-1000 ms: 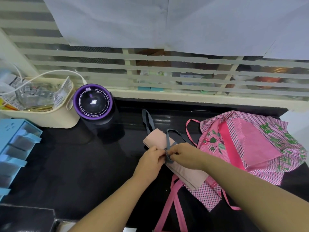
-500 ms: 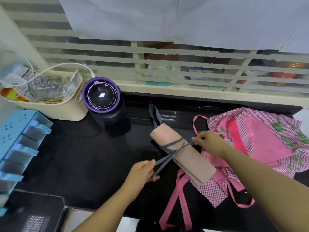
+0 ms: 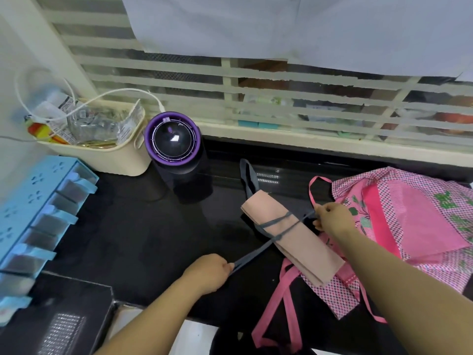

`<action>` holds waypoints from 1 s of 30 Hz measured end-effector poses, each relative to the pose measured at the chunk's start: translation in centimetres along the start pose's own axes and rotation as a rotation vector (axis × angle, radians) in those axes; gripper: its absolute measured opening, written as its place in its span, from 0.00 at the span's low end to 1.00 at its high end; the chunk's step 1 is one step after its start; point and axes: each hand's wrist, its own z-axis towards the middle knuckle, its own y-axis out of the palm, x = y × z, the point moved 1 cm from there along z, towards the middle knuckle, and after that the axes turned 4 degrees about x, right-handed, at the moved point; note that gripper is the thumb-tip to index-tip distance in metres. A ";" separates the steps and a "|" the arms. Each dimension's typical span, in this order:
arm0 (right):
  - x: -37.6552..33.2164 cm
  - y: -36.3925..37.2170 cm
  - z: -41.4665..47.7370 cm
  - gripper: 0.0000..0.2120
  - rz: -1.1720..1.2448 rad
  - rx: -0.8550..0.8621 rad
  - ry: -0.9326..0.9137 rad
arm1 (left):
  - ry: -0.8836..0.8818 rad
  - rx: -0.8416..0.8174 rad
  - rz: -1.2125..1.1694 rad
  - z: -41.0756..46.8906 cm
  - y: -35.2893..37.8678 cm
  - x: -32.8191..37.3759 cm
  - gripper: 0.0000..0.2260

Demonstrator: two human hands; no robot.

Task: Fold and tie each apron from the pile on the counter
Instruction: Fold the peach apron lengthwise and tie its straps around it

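Observation:
A folded beige apron [image 3: 299,242] lies as a long bundle on the black counter [image 3: 143,237], wrapped by its grey strings [image 3: 275,226] that cross in a knot near its middle. My left hand [image 3: 208,274] grips one grey string end, stretched taut toward the near left. My right hand [image 3: 332,219] pinches the other string end at the bundle's far right side. A pink patterned apron [image 3: 409,226] lies crumpled to the right, partly under the beige bundle, with pink straps [image 3: 279,313] trailing over the counter's front edge.
A black appliance with a purple ring [image 3: 174,147] stands at the back left, beside a cream basket [image 3: 102,149] full of packets and a white cable. A blue drawer rack [image 3: 38,219] lines the left edge. A slatted window runs behind the counter.
My hands were together at the knot on the bundle; they have pulled apart, left hand toward me and right hand away to the right, drawing the grey strings taut.

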 end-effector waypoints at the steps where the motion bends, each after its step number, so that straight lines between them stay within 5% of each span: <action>1: 0.0 -0.2 0.0 0.16 0.056 0.019 0.023 | -0.008 0.047 -0.132 -0.1 0.0 -0.1 0.19; 6: -0.5 -0.6 -0.3 0.15 0.646 -0.067 0.340 | -0.148 0.186 -1.556 -0.4 -0.8 1.2 0.12; 9: -1.0 -0.1 -1.1 0.18 0.963 -0.141 0.543 | -0.218 0.180 -1.837 -0.1 -0.7 1.6 0.11; 12: -1.2 0.0 -1.1 0.17 1.142 -0.112 0.602 | -0.215 0.177 -1.591 0.1 -0.6 0.8 0.11; 20: -1.7 -0.1 -0.7 0.14 1.073 -0.007 0.536 | -0.055 0.314 -0.449 0.2 -2.3 -0.4 0.14; 25: -1.4 0.0 -1.6 0.14 1.003 0.000 0.442 | -0.056 0.228 -0.235 0.8 -2.7 -1.0 0.14; 30: -0.2 -1.4 -1.6 0.14 0.313 -0.055 0.083 | 0.045 0.069 -0.238 0.9 -3.3 0.1 0.11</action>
